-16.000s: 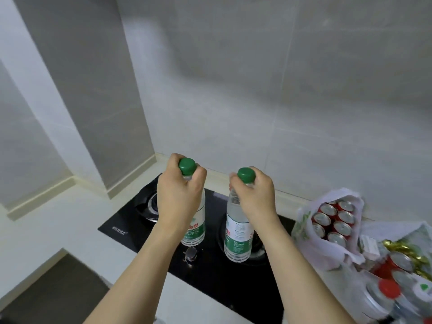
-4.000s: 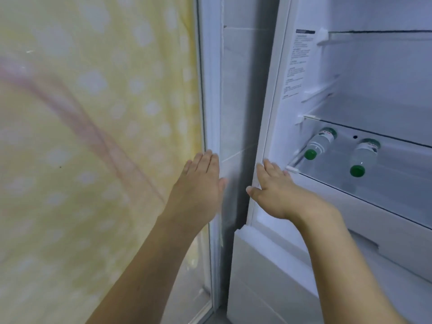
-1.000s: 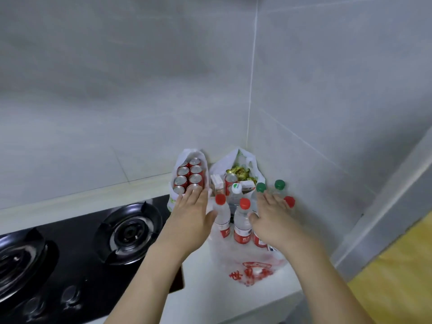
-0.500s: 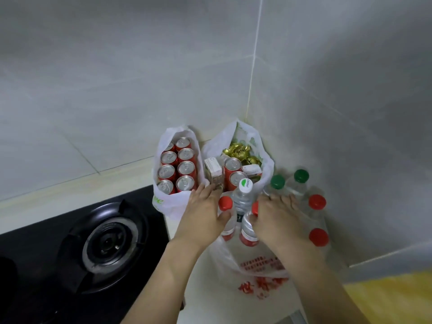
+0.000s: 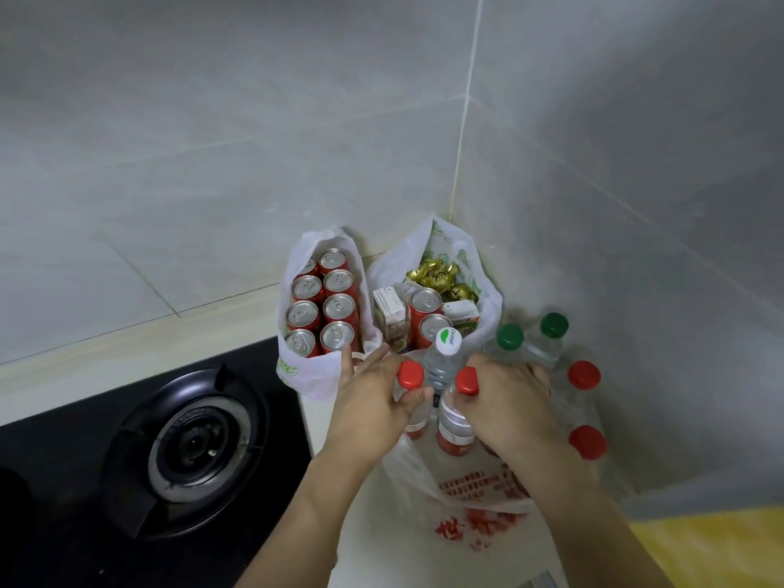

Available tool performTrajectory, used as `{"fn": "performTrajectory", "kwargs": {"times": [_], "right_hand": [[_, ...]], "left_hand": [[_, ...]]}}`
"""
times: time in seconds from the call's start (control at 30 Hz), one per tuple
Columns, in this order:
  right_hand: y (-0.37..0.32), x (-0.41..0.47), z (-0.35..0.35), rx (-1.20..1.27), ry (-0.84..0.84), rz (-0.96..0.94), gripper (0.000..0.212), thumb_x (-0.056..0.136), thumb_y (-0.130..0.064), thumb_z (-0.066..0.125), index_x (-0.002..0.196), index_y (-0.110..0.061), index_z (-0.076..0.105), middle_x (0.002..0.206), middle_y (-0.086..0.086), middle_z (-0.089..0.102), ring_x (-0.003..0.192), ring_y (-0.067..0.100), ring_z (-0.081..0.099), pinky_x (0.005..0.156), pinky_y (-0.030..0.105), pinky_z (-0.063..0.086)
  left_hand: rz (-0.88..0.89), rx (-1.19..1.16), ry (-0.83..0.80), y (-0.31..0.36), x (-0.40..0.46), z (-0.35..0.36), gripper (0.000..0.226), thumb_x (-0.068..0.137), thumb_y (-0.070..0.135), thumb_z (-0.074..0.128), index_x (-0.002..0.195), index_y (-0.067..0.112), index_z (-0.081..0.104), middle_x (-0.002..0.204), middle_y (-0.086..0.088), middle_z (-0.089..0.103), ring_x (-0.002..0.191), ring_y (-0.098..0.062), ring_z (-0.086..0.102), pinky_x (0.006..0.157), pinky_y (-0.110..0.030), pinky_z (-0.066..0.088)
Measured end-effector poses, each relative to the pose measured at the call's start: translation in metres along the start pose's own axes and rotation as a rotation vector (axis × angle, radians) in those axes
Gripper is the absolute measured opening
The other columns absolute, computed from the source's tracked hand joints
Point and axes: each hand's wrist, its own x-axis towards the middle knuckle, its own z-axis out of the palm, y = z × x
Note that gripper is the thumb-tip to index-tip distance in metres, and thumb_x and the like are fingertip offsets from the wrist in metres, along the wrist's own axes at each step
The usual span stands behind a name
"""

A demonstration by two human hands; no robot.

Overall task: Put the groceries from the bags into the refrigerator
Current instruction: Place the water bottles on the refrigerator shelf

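- The grey tiled wall meets a second wall at a corner, and a pale counter runs along its foot.
- A black gas hob sits in the counter at the left, with one round burner in view.
- Three plastic bags stand together in the corner: the near bag, clear with red print, the left bag, and the back bag with green print.
- The left bag is packed with upright red cans.
- The back bag holds two more cans, small cartons and gold-wrapped pieces.
- The near bag holds upright water bottles with red, green and white caps.
- The left hand curls around the neck of the left red-capped bottle, thumb just under the cap.
- The right hand grips the right red-capped bottle near its shoulder; its fingertips seem to wrap behind, though they are hidden.
- Both bottles stand inside the near bag.
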Motion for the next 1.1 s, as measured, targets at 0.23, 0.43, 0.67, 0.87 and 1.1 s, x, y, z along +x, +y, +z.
{"fn": "performTrajectory", "kwargs": {"times": [0.23,0.43,0.67,0.87,1.1], "right_hand": [[-0.002,-0.018,-0.049,0.381,0.078,-0.06,0.024,0.085,-0.045,0.068,0.084,-0.023,0.059,0.077,-0.007,0.064,0.079,0.018,0.06,0.08,0.036,0.048],[-0.019,-0.033,-0.102,0.819,0.238,-0.208,0.015,0.083,-0.038,0.073,0.08,-0.034,0.059,0.077,-0.016,0.05,0.077,0.009,0.052,0.07,0.027,0.041],[-0.064,-0.057,-0.135,0.968,0.267,-0.332,0.033,0.092,-0.05,0.056,0.105,-0.021,0.051,0.09,-0.011,0.058,0.089,0.014,0.059,0.081,0.031,0.046],[-0.108,-0.073,-0.137,1.099,0.317,-0.308,0.035,0.088,-0.047,0.064,0.086,-0.012,0.06,0.079,0.001,0.069,0.077,0.018,0.065,0.071,0.031,0.048],[-0.167,-0.081,-0.136,1.161,0.281,-0.366,0.027,0.088,-0.032,0.065,0.068,-0.015,0.061,0.063,-0.004,0.069,0.061,0.012,0.064,0.07,0.031,0.05]], "left_hand": [[-0.074,-0.443,0.194,0.053,-0.022,-0.058,0.013,0.09,0.036,0.07,0.098,0.027,0.065,0.093,0.019,0.067,0.095,0.005,0.058,0.081,-0.01,0.041],[-0.013,-0.583,0.408,0.096,-0.049,-0.114,0.014,0.09,0.036,0.071,0.099,0.029,0.064,0.102,0.005,0.07,0.101,-0.014,0.066,0.088,-0.03,0.051],[0.076,-0.539,0.702,0.136,-0.1,-0.167,0.016,0.097,0.025,0.062,0.1,0.012,0.053,0.077,0.018,0.062,0.068,0.003,0.059,0.062,-0.01,0.044],[0.014,-0.542,0.928,0.118,-0.129,-0.197,0.016,0.096,0.039,0.061,0.093,0.025,0.054,0.088,-0.007,0.067,0.081,-0.028,0.064,0.077,-0.046,0.053],[-0.042,-0.502,1.023,0.093,-0.149,-0.224,0.021,0.091,0.038,0.067,0.084,0.021,0.058,0.078,-0.004,0.066,0.077,-0.023,0.065,0.073,-0.039,0.054]]}}
